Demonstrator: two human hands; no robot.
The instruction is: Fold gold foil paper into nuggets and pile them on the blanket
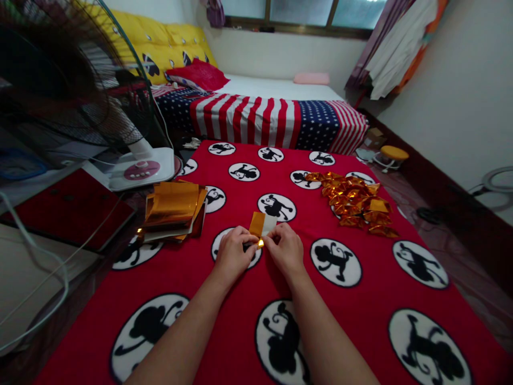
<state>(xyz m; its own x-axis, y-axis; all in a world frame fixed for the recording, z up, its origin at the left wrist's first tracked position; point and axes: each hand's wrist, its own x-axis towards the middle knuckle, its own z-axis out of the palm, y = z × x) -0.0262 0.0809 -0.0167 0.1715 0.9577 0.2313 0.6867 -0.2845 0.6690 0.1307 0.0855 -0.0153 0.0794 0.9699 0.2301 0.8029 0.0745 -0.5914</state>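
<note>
A small sheet of gold foil paper [257, 223], part gold and part white, is between my hands above the red cloth. My left hand [235, 250] pinches its lower left edge with thumb and fingers. From the other side, my right hand [286, 247] grips the lower right part, near the white area. A bright folded bit of foil shows between the fingertips. To the left lies a stack of gold foil sheets [172, 206]. Over on the right sits a pile of folded gold foil pieces [356, 203].
A red cloth with monkey prints [304, 321] covers the surface before me. A fan [140, 160] stands at the left. Behind is a bed with a striped, starred cover [248, 115]. A yellow-topped stool [394, 153] stands on the floor at right.
</note>
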